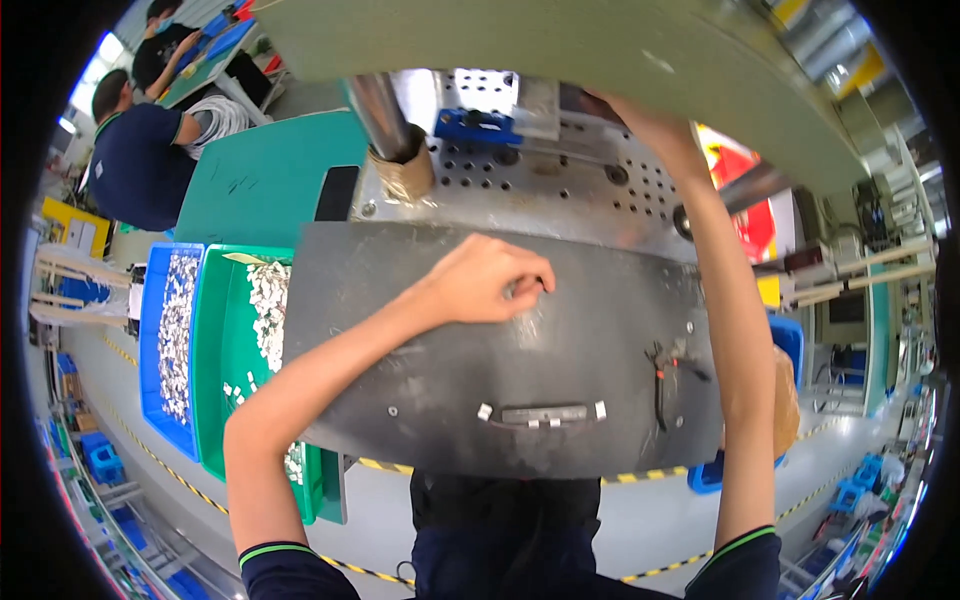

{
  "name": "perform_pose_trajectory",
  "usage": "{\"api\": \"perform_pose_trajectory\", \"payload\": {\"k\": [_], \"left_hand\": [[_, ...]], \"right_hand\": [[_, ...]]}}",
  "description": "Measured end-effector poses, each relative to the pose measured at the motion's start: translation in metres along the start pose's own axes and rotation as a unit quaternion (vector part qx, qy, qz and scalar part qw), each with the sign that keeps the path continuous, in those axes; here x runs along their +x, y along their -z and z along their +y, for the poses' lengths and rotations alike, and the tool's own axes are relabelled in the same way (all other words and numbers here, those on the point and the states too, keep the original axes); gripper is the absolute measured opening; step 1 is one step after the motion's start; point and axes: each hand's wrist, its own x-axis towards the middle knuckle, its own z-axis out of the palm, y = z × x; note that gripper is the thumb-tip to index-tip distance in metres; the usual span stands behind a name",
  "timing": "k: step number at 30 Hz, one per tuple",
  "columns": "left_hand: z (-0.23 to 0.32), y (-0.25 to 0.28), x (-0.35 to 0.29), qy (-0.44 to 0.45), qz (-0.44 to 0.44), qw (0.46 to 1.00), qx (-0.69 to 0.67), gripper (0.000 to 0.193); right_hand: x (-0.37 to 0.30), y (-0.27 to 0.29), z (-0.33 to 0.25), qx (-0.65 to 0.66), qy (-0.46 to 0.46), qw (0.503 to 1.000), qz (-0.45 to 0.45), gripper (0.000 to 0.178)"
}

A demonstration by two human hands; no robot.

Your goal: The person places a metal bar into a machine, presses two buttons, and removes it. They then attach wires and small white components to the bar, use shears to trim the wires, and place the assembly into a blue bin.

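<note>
My left hand (492, 280) hovers over the dark grey work board (420, 370), fingers curled together; anything inside them is too small to make out. My right hand (630, 112) reaches up under the green machine beam (560, 38), which hides its fingers. Nearest to it is the perforated metal plate (480, 178) with a blue block (474, 126) on it. On the near part of the board lies a short grey bar (545, 413) with thin wire and small white connectors around it. Cutting pliers (659, 388) with dark and orange-red parts rest at the board's right.
A green bin (226, 335) and a blue bin (152, 350) with many small white pieces stand at left. A metal post (385, 115) rises behind the board. Two people (140, 165) sit at the far left by a green-topped table. A blue container (786, 340) is at right.
</note>
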Motion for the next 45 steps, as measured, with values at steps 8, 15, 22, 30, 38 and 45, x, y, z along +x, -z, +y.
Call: {"api": "perform_pose_trajectory", "payload": {"k": [8, 15, 22, 30, 38, 45], "left_hand": [[0.082, 0.012, -0.068, -0.011, 0.052, 0.983, 0.178, 0.020], [0.165, -0.019, -0.223, 0.351, -0.151, 0.920, -0.085, 0.012], [0.113, -0.081, -0.275, 0.391, 0.129, 0.911, 0.002, 0.021], [0.096, -0.096, -0.284, 0.397, 0.159, 0.904, 0.027, 0.016], [0.169, -0.071, -0.211, 0.340, 0.123, 0.931, -0.060, 0.013], [0.132, -0.118, -0.142, 0.152, 0.306, 0.940, 0.014, 0.016]], "right_hand": [[-0.129, 0.023, -0.028, -0.356, 0.371, 0.858, 0.005, 0.026], [-0.388, 0.059, -0.048, -0.017, -0.156, 0.801, -0.578, 0.010], [-0.489, 0.045, 0.018, -0.138, -0.323, 0.930, -0.108, 0.019], [-0.500, 0.037, 0.043, -0.172, -0.281, 0.944, 0.014, 0.023], [-0.449, 0.012, -0.039, -0.026, -0.206, 0.955, -0.210, 0.008], [-0.394, -0.049, -0.019, -0.147, 0.048, 0.987, 0.046, 0.009]]}}
